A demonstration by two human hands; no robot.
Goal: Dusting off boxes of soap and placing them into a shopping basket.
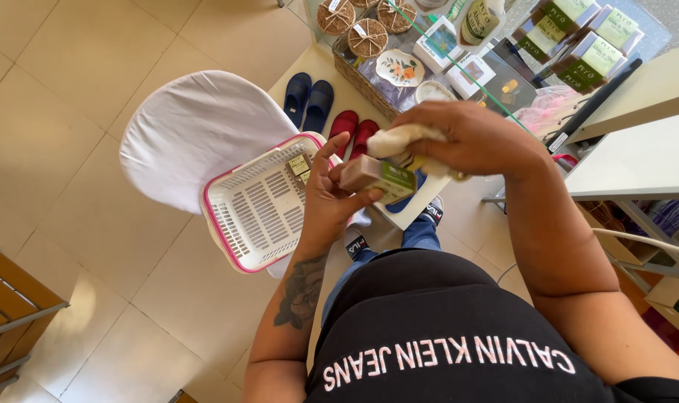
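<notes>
Between your hands, the brown soap bar [369, 175] sits gripped in your left hand [332, 198]; your right hand [466, 138] clutches a pale cloth [399, 138] against it. You seem mid-wipe; next, turn the bar steadily.

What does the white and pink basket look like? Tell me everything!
The basket is white plastic with a bright pink rim and slotted bottom and sides. It is square-ish with rounded corners and rests tilted on a white-covered chair. Inside, near the far corner, lie one or two small labelled bars. The left hand is in front of its right edge.
</notes>
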